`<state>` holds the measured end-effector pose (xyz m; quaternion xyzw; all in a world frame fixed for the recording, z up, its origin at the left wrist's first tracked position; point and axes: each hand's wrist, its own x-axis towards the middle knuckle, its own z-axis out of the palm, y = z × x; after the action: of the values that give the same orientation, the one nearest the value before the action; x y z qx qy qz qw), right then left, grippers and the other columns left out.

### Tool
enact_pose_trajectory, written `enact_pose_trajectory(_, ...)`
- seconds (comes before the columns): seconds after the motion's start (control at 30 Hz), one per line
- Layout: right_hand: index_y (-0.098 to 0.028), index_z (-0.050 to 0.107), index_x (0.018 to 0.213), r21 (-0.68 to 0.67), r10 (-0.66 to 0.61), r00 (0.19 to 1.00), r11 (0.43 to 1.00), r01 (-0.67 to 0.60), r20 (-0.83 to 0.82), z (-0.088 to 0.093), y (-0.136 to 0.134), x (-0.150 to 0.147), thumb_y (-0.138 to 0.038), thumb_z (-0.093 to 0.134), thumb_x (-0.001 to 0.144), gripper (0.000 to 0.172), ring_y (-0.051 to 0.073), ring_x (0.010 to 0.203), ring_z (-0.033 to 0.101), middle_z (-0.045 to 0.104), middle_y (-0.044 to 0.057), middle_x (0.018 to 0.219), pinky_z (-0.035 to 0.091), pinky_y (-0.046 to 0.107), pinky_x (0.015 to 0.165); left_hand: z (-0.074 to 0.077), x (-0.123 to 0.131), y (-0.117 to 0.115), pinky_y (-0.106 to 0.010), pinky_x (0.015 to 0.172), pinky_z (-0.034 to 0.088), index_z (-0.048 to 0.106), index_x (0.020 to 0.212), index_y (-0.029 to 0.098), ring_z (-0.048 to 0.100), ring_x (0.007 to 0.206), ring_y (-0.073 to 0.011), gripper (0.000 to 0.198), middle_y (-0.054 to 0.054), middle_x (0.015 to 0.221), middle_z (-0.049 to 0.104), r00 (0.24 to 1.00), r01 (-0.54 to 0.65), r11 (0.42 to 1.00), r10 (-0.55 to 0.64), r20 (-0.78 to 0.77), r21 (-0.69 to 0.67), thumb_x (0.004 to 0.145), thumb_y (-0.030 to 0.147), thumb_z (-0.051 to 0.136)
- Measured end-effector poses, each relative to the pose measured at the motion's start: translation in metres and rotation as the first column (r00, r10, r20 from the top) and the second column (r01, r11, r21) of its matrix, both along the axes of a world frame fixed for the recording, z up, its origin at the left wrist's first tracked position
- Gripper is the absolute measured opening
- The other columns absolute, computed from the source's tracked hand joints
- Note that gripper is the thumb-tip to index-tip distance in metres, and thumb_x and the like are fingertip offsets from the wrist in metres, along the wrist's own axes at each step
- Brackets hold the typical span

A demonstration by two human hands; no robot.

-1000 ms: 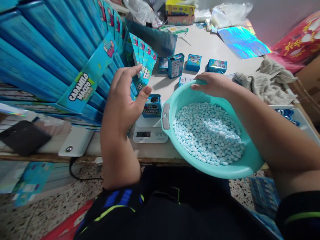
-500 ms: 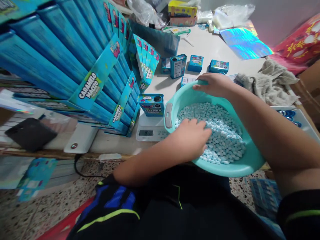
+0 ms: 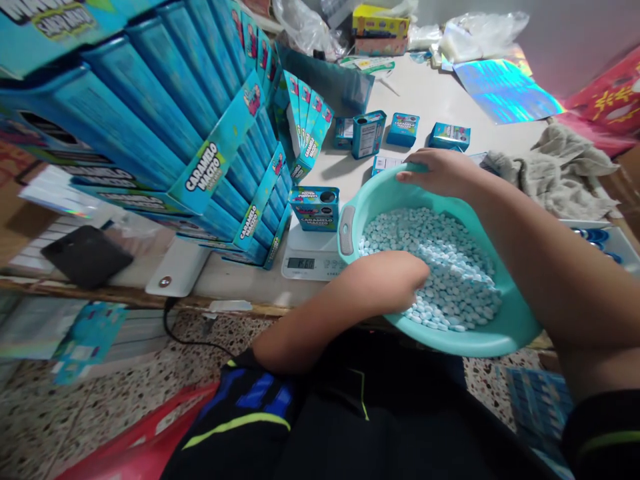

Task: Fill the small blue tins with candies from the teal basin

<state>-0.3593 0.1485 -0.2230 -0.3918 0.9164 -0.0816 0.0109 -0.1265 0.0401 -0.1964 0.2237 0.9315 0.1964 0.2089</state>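
Note:
A turquoise plastic bowl (image 3: 475,343) with a grey-padded handle is tilted toward me at the table's edge. Small pale-blue candies (image 3: 450,303) fill much of its bottom. On the far rim, my right hand (image 3: 435,170) grips with the thumb inside the wall. My left hand (image 3: 400,281) is down among the candies, its back toward me and its fingers hidden. Left of the bowl, a blue candy tin (image 3: 316,215) with a dark round opening on top stands on a white digital scale (image 3: 325,260), whose display shows digits.
Stacked display boxes of blue packs (image 3: 200,153) rise high at the left. Several tins, one a standing tin (image 3: 369,135), sit beyond the bowl. A grey cloth (image 3: 545,173) lies right, near a white tray (image 3: 625,243). A dark phone-like slab (image 3: 86,257) rests at the left.
My left hand has sunk deeper into the candies and its fingers have gone out of sight. My right hand keeps its grip on the rim. The whole view has shifted slightly.

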Motion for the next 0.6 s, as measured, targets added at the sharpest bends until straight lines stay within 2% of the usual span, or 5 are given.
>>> enact_pose_trajectory(0.3, -0.029, 0.073, 0.127, 0.010, -0.005, 1.000, 1.000, 0.006, -0.029, 0.003, -0.002, 0.004, -0.074, 0.047, 0.097, 0.060, 0.035, 0.117, 0.066, 0.070, 0.008, 0.134, 0.053, 0.043, 0.086, 0.011, 0.007, -0.029, -0.036, 0.104, 0.054, 0.070, 0.121, 0.019, 0.066, 0.117, -0.0206, 0.025, -0.008, 0.127, 0.069, 0.948, -0.005, 0.948, 0.105, -0.299, 0.319, 0.097, 0.024, 0.065)
enact_pose_trajectory(0.37, -0.029, 0.074, 0.126, 0.006, 0.003, 1.000, 1.000, -0.003, -0.027, 0.003, -0.002, 0.004, -0.074, 0.047, 0.098, 0.060, 0.035, 0.117, 0.066, 0.070, 0.008, 0.134, 0.053, 0.042, 0.085, 0.018, 0.011, -0.049, -0.040, 0.112, 0.052, 0.069, 0.124, 0.026, 0.063, 0.124, -0.0204, 0.025, -0.006, 0.129, 0.068, 0.808, -0.173, 0.888, 0.375, -0.455, 0.426, 0.101, 0.023, 0.058)
enact_pose_trajectory(0.43, -0.028, 0.074, 0.126, 0.004, 0.006, 1.000, 1.000, -0.006, -0.030, 0.003, -0.003, 0.003, -0.074, 0.046, 0.098, 0.061, 0.035, 0.117, 0.066, 0.071, 0.008, 0.133, 0.052, 0.041, 0.084, 0.016, 0.016, -0.073, -0.046, 0.117, 0.049, 0.067, 0.126, 0.032, 0.059, 0.133, -0.0226, 0.030, -0.006, 0.135, 0.065, 0.548, -0.422, 0.770, 0.637, -0.542, 0.478, 0.102, 0.022, 0.052)
enact_pose_trajectory(0.5, -0.028, 0.074, 0.125, 0.005, 0.005, 0.999, 1.000, -0.005, -0.032, 0.004, -0.004, 0.002, -0.074, 0.046, 0.098, 0.060, 0.034, 0.118, 0.066, 0.072, 0.008, 0.132, 0.052, 0.040, 0.085, 0.004, 0.020, -0.096, -0.048, 0.120, 0.047, 0.059, 0.136, 0.035, 0.050, 0.145, -0.0250, 0.037, -0.006, 0.150, 0.055, 0.374, -0.563, 0.656, 0.744, -0.553, 0.502, 0.101, 0.026, 0.055)
enact_pose_trajectory(0.6, -0.028, 0.074, 0.126, 0.008, 0.018, 1.000, 1.000, -0.017, -0.023, 0.004, -0.006, 0.002, -0.070, 0.049, 0.099, 0.055, 0.034, 0.119, 0.066, 0.071, 0.008, 0.132, 0.053, 0.041, 0.086, -0.028, 0.023, -0.121, -0.053, 0.117, 0.048, 0.027, 0.160, 0.033, 0.045, 0.149, -0.0308, 0.080, -0.014, 0.161, 0.042, 0.366, -0.597, 0.572, 0.819, -0.443, 0.563, 0.092, 0.031, 0.069)
